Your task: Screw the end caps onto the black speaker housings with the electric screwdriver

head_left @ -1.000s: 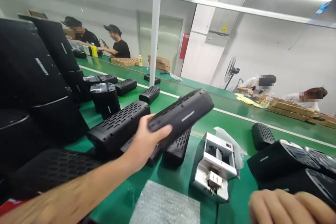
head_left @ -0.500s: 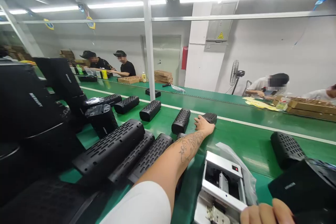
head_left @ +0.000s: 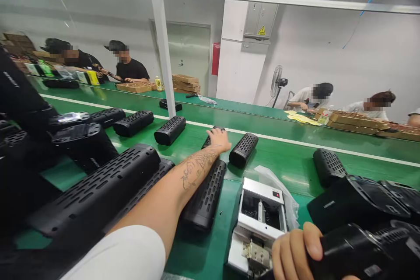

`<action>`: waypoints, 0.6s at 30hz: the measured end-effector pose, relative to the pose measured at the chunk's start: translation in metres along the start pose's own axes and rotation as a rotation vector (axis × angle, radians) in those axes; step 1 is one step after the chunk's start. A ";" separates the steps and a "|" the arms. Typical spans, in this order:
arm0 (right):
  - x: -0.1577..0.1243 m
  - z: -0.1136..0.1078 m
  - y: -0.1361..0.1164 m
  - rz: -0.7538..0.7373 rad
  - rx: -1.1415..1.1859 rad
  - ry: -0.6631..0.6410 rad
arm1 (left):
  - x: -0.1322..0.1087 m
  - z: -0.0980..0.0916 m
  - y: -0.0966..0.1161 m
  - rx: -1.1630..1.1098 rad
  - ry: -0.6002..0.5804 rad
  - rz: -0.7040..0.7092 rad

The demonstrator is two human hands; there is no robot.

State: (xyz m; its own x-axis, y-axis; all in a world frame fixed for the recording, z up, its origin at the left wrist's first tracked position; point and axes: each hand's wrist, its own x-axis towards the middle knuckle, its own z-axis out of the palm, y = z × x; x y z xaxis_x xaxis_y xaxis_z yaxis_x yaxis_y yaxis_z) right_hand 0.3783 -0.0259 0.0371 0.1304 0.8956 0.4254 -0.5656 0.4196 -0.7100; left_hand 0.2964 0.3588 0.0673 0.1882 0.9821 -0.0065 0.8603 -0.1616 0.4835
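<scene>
My left hand (head_left: 219, 139) reaches out across the green bench, its fingers over the far end of a black slotted housing (head_left: 206, 141) that it partly hides. Just right of that hand lies another slotted housing (head_left: 243, 150), untouched. Under my forearm rests a longer slotted housing (head_left: 206, 194). At the lower right, my right hand (head_left: 293, 251) is wrapped around a black power tool (head_left: 354, 249) with vent slots; its front end is out of sight. Beside this hand stands a white screw feeder (head_left: 259, 223) with a small red display.
More slotted housings (head_left: 134, 123) lie on the green belt (head_left: 282, 157), and a large one (head_left: 98, 188) is at left. Black boxy units (head_left: 357, 203) crowd the right; others stand far left. A white post (head_left: 162, 43) rises mid-bench. Several co-workers sit opposite near cardboard trays (head_left: 354, 121).
My left hand has left the right-hand housing and shifted left to the neighbouring one. The view has swung right and down, bringing more of my right hand and the power tool into sight.
</scene>
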 end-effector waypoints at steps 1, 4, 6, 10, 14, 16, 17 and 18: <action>-0.002 0.002 -0.001 0.004 -0.025 0.045 | 0.006 -0.006 -0.009 -0.016 0.009 -0.050; 0.000 0.009 0.000 -0.056 0.000 0.057 | 0.018 -0.020 -0.030 -0.098 -0.005 -0.190; 0.005 0.015 0.001 -0.085 0.009 0.039 | 0.019 -0.028 -0.035 -0.186 -0.026 -0.238; 0.009 0.025 -0.004 -0.134 -0.019 0.040 | 0.003 -0.054 -0.030 -0.423 -0.054 -0.235; 0.006 0.028 -0.009 -0.207 -0.112 0.149 | -0.038 -0.107 -0.029 -0.659 -0.026 -0.091; 0.008 0.028 -0.009 -0.252 -0.141 0.252 | -0.068 -0.141 -0.035 -0.757 -0.014 0.043; 0.009 0.030 -0.010 -0.277 -0.146 0.334 | -0.086 -0.158 -0.041 -0.802 -0.017 0.114; 0.010 0.032 -0.011 -0.307 -0.158 0.424 | -0.107 -0.173 -0.048 -0.845 -0.027 0.191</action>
State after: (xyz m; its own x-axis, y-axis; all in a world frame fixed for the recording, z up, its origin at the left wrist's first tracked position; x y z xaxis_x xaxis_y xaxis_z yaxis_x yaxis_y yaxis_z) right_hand 0.3596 -0.0260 0.0671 0.6053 0.6961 0.3860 -0.3249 0.6588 -0.6785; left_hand 0.1528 0.2782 0.1960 0.3138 0.9411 0.1258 0.1744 -0.1873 0.9667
